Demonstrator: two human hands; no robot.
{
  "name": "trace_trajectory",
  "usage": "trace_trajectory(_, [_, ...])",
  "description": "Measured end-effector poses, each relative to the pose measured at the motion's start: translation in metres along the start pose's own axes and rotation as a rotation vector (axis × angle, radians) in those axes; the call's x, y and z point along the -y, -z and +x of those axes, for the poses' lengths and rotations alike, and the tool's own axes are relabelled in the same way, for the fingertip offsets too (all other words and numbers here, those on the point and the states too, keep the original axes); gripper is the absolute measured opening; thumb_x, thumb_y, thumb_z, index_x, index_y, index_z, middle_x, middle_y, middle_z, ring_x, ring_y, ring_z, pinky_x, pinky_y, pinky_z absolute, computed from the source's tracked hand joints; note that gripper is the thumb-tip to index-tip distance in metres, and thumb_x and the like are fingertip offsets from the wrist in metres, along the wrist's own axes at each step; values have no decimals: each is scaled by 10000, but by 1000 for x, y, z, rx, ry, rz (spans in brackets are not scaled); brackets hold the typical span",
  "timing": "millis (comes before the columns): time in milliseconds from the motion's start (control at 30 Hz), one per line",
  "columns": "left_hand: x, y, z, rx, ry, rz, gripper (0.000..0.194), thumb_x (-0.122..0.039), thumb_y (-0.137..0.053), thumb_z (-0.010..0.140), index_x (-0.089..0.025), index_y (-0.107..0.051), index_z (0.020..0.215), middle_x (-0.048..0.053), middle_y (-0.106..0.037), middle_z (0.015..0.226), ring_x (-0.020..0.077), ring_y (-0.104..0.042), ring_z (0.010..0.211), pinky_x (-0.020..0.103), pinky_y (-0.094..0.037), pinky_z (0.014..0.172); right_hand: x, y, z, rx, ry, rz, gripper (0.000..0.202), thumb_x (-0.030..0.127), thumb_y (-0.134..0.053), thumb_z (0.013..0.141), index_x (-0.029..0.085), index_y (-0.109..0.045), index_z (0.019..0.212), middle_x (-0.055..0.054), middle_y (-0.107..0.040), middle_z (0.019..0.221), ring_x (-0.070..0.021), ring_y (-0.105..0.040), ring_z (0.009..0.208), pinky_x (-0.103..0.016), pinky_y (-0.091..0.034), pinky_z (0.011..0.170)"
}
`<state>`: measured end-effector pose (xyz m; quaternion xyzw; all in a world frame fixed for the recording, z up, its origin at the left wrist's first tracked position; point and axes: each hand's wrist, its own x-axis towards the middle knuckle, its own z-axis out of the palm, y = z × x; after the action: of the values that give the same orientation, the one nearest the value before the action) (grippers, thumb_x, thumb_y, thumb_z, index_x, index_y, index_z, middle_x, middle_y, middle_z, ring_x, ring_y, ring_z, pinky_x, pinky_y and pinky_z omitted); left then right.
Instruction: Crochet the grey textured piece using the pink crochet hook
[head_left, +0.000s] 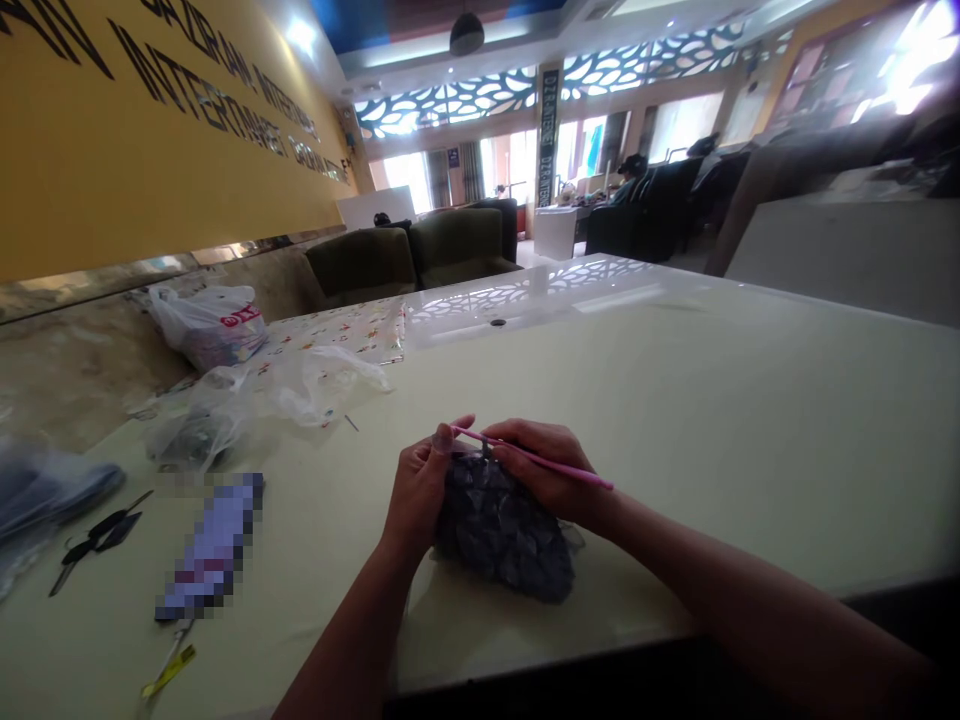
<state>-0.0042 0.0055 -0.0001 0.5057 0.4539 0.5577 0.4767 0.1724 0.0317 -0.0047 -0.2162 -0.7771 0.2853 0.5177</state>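
A dark grey crocheted piece (502,535) with a bumpy, scale-like texture hangs between my hands, its lower end close to the table. My left hand (421,480) is closed on its upper left edge, thumb on top and one finger stretched past it. In my right hand (551,460) is a pink crochet hook (559,466), held slanting, with its tip near my left thumb. A grey loop of yarn sits around the hook. My right fingers also rest against the top of the piece.
On the left of the pale table (675,420) lie black scissors (97,535), a blurred-out purple item (214,550), a yellow tag (169,672) and clear plastic bags (199,420). A filled white bag (214,325) stands by the wall. Armchairs (457,245) and people are farther back.
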Motion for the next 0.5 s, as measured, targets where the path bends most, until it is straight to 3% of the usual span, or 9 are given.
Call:
trace_trajectory(133, [1, 9, 0, -14, 53, -54, 492, -580, -541, 919, -214, -717, 1196, 54, -768, 975, 183, -669, 893, 296, -462, 885, 0, 0, -1, 46, -42, 32, 157, 229, -565, 963, 171, -705, 1008, -29, -739, 889, -119, -675, 762, -209, -522, 694])
trace_trajectory(167, [2, 9, -1, -1, 60, -66, 498, -581, -549, 914, -219, -709, 1215, 55, -768, 984, 184, -668, 899, 300, -462, 892, 0, 0, -1, 54, -36, 27, 158, 227, -565, 963, 168, -705, 1009, -30, -737, 889, -118, -675, 763, -208, -522, 697])
trace_trajectory(267, [2, 8, -2, 71, 71, -87, 428, -558, -620, 880, -204, -775, 1063, 91, -690, 1289, 226, -637, 1108, 309, -435, 982, -1, -1, -1, 61, -11, -2, 160, 222, -569, 964, 175, -705, 1033, -24, -734, 892, -111, -671, 765, -204, -522, 705])
trace_trajectory(333, [1, 7, -2, 132, 113, -111, 377, -513, -689, 845, -220, -778, 1066, 87, -650, 1359, 246, -613, 1173, 322, -424, 1011, -1, 0, 0, 60, 1, -15, 166, 223, -571, 967, 192, -705, 1060, -22, -738, 923, -110, -677, 788, -203, -529, 726])
trace_trajectory(500, [-1, 8, -3, 283, 225, -125, 364, -426, -795, 763, -195, -786, 1044, 81, -778, 983, 205, -682, 890, 315, -478, 874, -1, 0, 0, 81, 58, -48, 212, 216, -561, 973, 219, -685, 1145, -44, -742, 1019, -135, -704, 906, -237, -552, 817])
